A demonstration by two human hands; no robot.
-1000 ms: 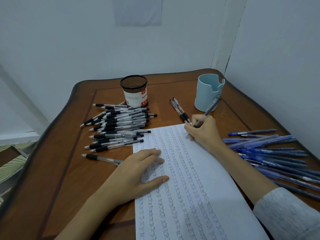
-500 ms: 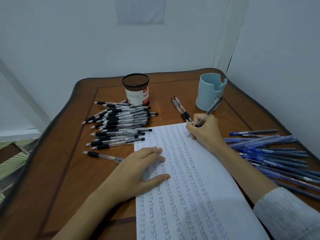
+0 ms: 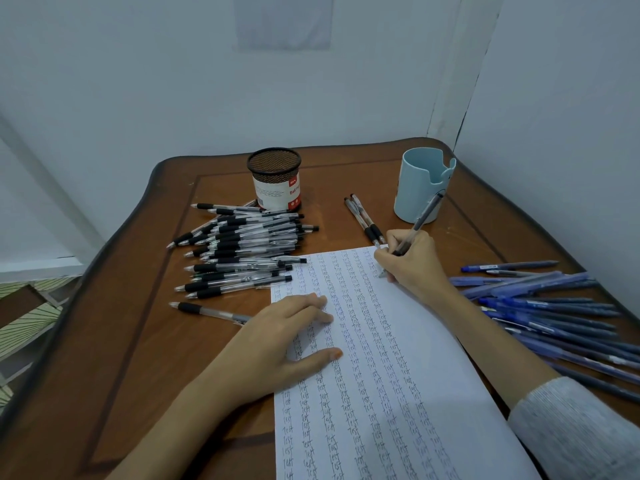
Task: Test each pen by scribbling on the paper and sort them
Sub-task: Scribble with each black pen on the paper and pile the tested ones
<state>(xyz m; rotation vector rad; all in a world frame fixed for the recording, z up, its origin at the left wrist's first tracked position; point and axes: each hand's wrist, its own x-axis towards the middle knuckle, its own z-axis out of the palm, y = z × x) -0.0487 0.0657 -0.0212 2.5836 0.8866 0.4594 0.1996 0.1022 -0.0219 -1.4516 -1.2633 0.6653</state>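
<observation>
While the right hand pinches a pen at the far edge of the paper, pinned by the flat left hand, a stroke may overrun onto the table.

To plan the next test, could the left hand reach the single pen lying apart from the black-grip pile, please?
Probably yes: the single pen ends right at the left hand, nothing lies over it, and the pile sits farther back; the hand would have to leave the paper, though.
</observation>
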